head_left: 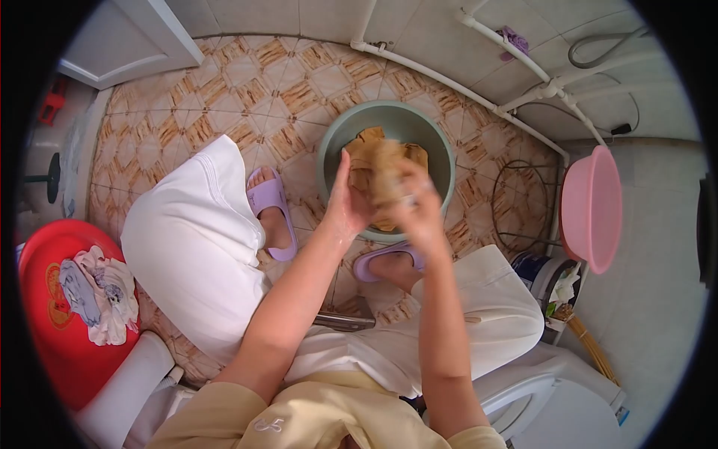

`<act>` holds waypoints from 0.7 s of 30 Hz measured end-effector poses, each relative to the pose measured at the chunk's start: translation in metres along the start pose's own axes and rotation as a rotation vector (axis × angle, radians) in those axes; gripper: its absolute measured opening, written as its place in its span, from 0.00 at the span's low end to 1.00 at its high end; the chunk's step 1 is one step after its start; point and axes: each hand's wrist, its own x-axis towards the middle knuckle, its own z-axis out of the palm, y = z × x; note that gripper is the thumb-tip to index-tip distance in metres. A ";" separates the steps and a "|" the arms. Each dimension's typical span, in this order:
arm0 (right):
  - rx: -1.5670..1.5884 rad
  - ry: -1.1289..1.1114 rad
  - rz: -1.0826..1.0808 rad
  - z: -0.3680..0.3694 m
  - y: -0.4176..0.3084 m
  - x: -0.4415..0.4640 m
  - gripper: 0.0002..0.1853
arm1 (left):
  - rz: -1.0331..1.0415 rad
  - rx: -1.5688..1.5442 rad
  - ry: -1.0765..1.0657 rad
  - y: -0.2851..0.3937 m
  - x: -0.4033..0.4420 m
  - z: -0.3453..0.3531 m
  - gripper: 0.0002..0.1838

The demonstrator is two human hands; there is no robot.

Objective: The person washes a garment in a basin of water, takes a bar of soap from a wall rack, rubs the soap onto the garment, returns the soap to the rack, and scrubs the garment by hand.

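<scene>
A wet-looking tan cloth [366, 138] lies partly bunched in a grey-green basin [325, 161] on the floor. Over the basin, a raised wad of the same cloth is smeared by motion. My right hand [419, 206] is closed on this wad, its fingers blurred. On the other side, my left hand [350, 200] grips the cloth, with the thumb stretched up and the other fingers mostly hidden behind the fabric. Both wrists are above the basin's near rim.
At left, a red basin [41, 262] holds crumpled light clothes [105, 295]. A pink basin [598, 209] leans by the right wall near white pipes [464, 90] and a wire rack [516, 179]. A toilet [531, 396] stands at lower right, a white door [123, 37] at upper left.
</scene>
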 end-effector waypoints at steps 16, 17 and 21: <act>-0.395 0.203 -0.248 0.053 -0.004 -0.005 0.19 | 0.028 0.027 0.139 -0.012 -0.002 0.005 0.16; -0.397 0.200 -0.244 0.057 -0.002 -0.007 0.19 | -0.034 0.027 -0.015 -0.015 0.001 -0.002 0.17; -0.475 0.283 -0.123 0.046 0.007 0.010 0.11 | -0.041 0.215 0.387 -0.040 -0.011 0.011 0.18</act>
